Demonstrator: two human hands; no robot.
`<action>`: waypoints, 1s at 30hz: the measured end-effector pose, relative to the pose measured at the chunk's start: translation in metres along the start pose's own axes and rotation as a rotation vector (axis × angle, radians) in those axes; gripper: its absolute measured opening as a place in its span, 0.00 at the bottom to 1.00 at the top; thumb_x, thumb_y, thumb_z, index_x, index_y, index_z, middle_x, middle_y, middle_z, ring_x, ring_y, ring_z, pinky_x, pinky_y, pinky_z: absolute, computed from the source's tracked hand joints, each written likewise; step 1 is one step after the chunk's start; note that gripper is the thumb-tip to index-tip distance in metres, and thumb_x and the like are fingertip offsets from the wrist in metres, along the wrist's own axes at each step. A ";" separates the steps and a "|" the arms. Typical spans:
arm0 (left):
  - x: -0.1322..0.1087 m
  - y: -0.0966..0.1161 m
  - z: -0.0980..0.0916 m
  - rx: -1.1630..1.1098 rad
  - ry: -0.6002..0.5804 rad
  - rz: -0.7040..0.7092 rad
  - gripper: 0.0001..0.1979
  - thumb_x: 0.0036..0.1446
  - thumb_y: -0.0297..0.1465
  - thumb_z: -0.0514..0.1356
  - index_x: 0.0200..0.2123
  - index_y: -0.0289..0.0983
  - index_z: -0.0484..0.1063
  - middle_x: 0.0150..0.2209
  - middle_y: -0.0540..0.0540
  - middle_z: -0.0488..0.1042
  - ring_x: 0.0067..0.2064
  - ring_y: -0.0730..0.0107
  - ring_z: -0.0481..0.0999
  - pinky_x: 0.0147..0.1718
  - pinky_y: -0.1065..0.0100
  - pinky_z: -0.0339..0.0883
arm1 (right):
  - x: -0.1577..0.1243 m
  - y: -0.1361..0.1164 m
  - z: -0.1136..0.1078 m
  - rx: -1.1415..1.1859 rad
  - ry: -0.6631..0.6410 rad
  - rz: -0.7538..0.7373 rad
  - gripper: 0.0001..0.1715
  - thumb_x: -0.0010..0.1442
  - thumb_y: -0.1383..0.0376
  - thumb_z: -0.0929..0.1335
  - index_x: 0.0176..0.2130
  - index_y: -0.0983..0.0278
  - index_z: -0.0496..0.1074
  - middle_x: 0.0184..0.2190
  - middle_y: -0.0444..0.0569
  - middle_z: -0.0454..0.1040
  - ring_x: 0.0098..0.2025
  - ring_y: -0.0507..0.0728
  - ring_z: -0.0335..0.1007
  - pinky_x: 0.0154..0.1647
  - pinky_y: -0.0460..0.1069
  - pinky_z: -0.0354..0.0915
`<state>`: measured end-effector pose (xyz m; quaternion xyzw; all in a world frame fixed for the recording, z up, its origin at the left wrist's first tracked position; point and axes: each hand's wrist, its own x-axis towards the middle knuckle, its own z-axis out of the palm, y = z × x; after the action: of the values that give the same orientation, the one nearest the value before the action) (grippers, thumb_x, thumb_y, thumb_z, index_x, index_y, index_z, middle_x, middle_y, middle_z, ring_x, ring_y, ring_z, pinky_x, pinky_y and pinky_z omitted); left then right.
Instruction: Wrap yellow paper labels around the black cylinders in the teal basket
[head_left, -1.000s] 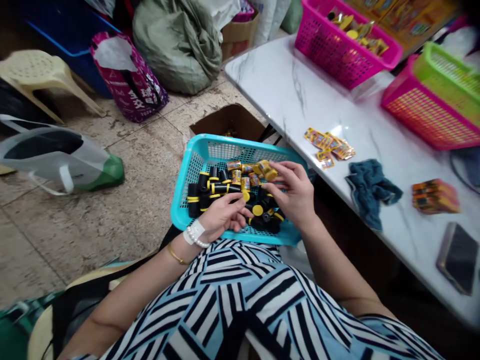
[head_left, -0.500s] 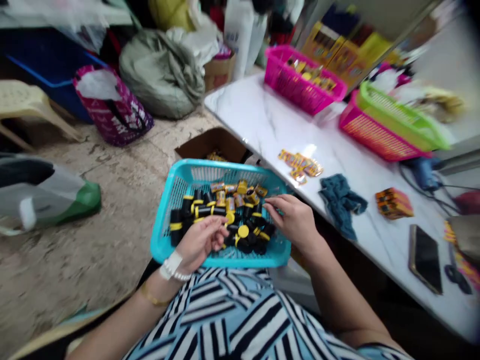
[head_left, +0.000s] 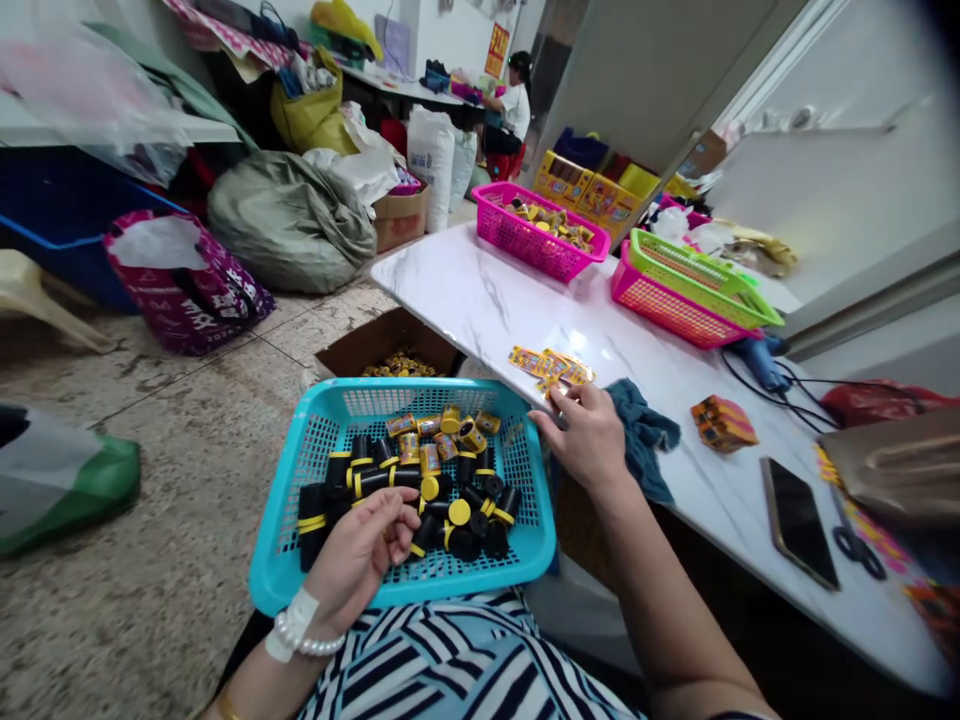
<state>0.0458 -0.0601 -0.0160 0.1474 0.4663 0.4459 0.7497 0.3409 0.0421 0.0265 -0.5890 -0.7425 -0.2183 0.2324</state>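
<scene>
A turquoise basket (head_left: 266,520) rests on my lap, holding several small black canisters (head_left: 373,483) with yellow lids and several wrapped in yellow printed labels (head_left: 430,460). Over the basket's near side, my left hand (head_left: 375,540) has loosely curled fingers beside a yellow lid; nothing shows in it. My right hand (head_left: 589,430) is at the table edge, its fingertips at a small pile of yellow printed labels (head_left: 559,368). Its thumb stands apart from the index finger. Whether a label is lifted is hidden by the fingers.
On the marble-patterned table (head_left: 450,270) are a pink basket (head_left: 536,245) of labelled canisters, stacked green and pink baskets (head_left: 679,300), a dark teal cloth (head_left: 641,435), a phone (head_left: 799,522) and scissors (head_left: 855,545). Beneath its edge sits a cardboard box (head_left: 352,345). A person (head_left: 514,105) sits far back.
My right hand has moved from over the basket's right side to the labels on the table. My left hand stays over the basket. The view has tilted up, showing more of the room.
</scene>
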 end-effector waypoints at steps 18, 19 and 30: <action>0.002 0.004 0.026 0.170 -0.085 0.219 0.18 0.47 0.30 0.68 0.42 0.35 0.71 0.31 0.50 0.74 0.25 0.77 0.71 0.20 0.75 0.62 | -0.050 -0.122 -0.025 0.588 0.058 -0.312 0.25 0.58 0.71 0.71 0.54 0.55 0.73 0.30 0.48 0.73 0.33 0.57 0.68 0.35 0.52 0.68; 0.002 0.003 0.023 0.159 -0.074 0.219 0.17 0.46 0.28 0.67 0.41 0.35 0.71 0.30 0.50 0.74 0.24 0.78 0.70 0.19 0.76 0.62 | -0.053 -0.126 -0.023 0.594 0.051 -0.324 0.25 0.58 0.71 0.71 0.54 0.56 0.73 0.30 0.48 0.74 0.33 0.57 0.68 0.35 0.52 0.68; -0.004 -0.004 0.017 0.109 -0.144 0.199 0.13 0.49 0.32 0.67 0.38 0.32 0.75 0.28 0.50 0.74 0.23 0.80 0.68 0.21 0.76 0.63 | -0.061 -0.142 -0.014 0.533 0.053 -0.265 0.13 0.59 0.70 0.70 0.45 0.63 0.77 0.27 0.48 0.73 0.30 0.55 0.66 0.33 0.51 0.65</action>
<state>0.0615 -0.0621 -0.0069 0.2651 0.4179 0.4802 0.7243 0.2157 -0.0429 -0.0063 -0.3990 -0.8379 -0.0594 0.3677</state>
